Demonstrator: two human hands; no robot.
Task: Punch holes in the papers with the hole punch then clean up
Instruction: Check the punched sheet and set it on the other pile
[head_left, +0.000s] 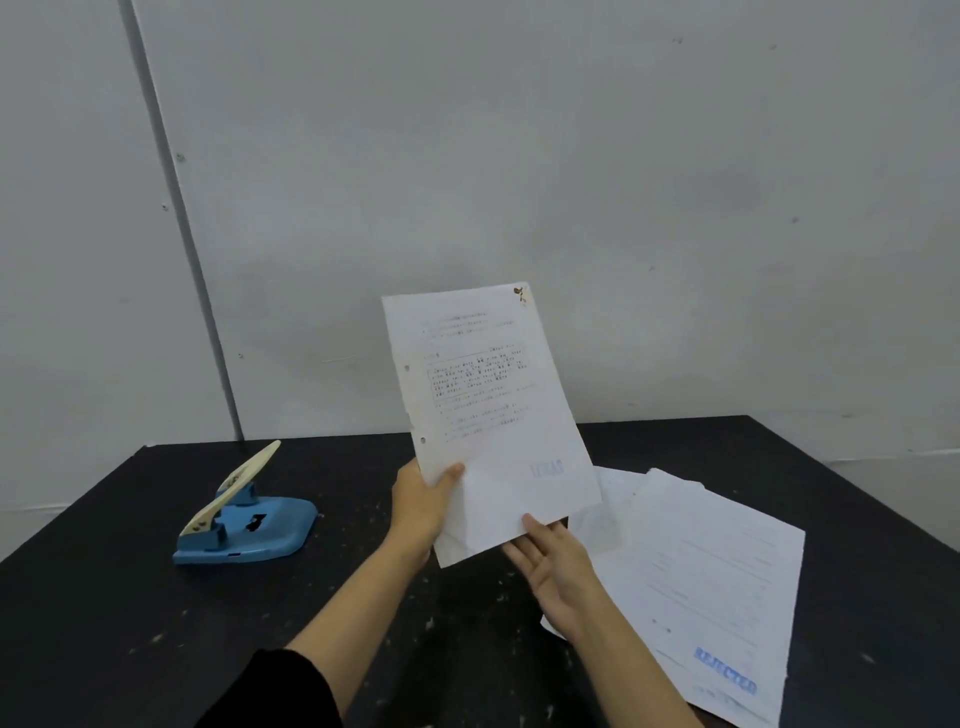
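From the head camera, a person holds one sheet of paper (483, 410) up in the air over a black table (130, 613). The sheet stands almost upright and leans a little to the right. It has dark print on it, a faint blue stamp near the bottom, a brown mark in its top right corner, and two small round holes along its left edge. The left hand (423, 501) grips the sheet at its lower left side, with the thumb on the front and the fingers behind. The right hand (548, 558) is at the sheet's bottom edge, palm up, with its fingers mostly straight; the thumb tip touches the front of the paper. A black sleeve (275, 691) covers the left arm near the elbow. To the left, well apart from the hands, a blue hole punch (247, 525) sits on the table with its cream lever raised. To the right, a loose pile of papers (706, 582) lies flat on the table, and the top sheet has a blue stamp that reads REJECTED. A plain grey wall (571, 156) stands behind the table.
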